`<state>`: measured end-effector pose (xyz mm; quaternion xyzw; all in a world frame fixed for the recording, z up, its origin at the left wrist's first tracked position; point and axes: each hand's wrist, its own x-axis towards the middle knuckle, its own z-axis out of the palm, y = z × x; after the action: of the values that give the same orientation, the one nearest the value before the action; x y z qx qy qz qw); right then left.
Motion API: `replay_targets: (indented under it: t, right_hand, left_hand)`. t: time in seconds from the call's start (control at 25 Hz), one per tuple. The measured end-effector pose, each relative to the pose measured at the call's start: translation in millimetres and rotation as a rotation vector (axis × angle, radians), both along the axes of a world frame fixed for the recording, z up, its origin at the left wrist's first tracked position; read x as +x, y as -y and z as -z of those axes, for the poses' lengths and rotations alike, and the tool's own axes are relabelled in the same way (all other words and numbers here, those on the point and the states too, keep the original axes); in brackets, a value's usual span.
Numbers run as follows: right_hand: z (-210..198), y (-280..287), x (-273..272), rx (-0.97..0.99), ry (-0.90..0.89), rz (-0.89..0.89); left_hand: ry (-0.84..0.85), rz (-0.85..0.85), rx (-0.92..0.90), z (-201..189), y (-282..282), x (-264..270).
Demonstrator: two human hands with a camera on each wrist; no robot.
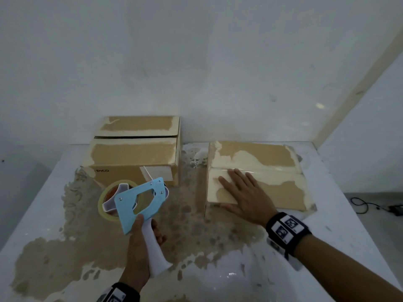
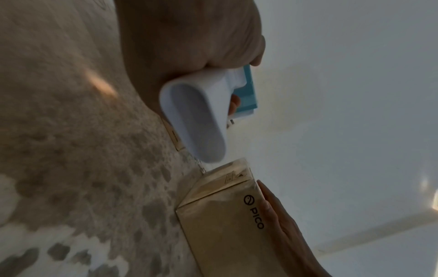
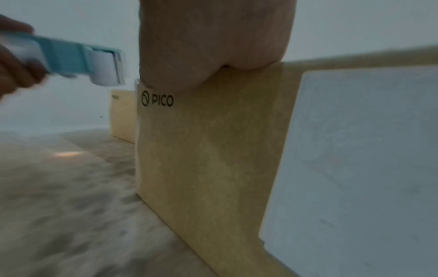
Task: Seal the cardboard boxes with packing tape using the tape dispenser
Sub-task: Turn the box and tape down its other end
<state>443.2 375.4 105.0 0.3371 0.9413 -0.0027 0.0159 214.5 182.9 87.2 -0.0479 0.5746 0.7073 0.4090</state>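
Observation:
Two cardboard boxes stand on the table. The left box (image 1: 135, 149) at the back has its top flaps closed with a dark seam between them. On the right box (image 1: 257, 175) my right hand (image 1: 242, 192) lies flat, fingers straight, pressing the near flap by the centre seam. My left hand (image 1: 144, 240) grips the white handle of the light blue tape dispenser (image 1: 139, 203), held above the table in front of the left box, with its roll of clear tape (image 1: 106, 201) on the left side. The right box (image 3: 213, 150) shows a PICO logo; the dispenser (image 3: 78, 60) hangs to its left.
The white table (image 1: 218, 269) has a worn brown patch across its middle and left. A white wall rises just behind the boxes. On the floor at the right lie a dark cable and a small device (image 1: 392, 208).

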Motion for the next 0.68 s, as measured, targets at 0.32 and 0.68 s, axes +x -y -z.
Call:
replay_targets:
  t: [0.32, 0.68]
  right_hand:
    - [2, -100, -50, 0.063, 0.02, -0.093]
    - [-17, -65, -97, 0.008, -0.342, -0.046]
  left_hand:
    - [-0.118, -0.186, -0.033, -14, -16, -45]
    - [-0.578, -0.218, -0.037, -45, -30, -202]
